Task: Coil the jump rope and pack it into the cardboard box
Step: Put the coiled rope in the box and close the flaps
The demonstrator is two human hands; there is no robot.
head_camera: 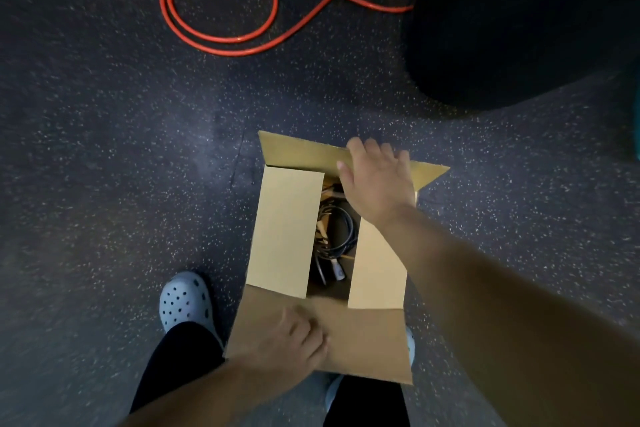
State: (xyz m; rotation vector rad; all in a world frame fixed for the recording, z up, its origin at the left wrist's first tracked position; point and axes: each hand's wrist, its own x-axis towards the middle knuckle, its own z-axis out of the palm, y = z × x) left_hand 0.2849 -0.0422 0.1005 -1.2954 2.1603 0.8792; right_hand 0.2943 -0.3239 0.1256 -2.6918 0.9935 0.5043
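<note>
A cardboard box (284, 229) stands on the dark speckled floor between my feet. Its two side flaps are folded in, with a gap between them. Through the gap a coiled black jump rope (337, 236) with pale handles shows inside. My right hand (374, 181) lies on the far flap (301, 149), fingers spread over its edge. My left hand (294, 340) presses on the near flap (367, 336), fingers curled on the cardboard. A red jump rope (221, 11) with cork-coloured handles lies loosely looped on the floor at the top.
A large black rounded object (519, 18) fills the upper right and covers one end of the red rope. My light blue clogs (185, 302) and black trouser legs flank the box's near side.
</note>
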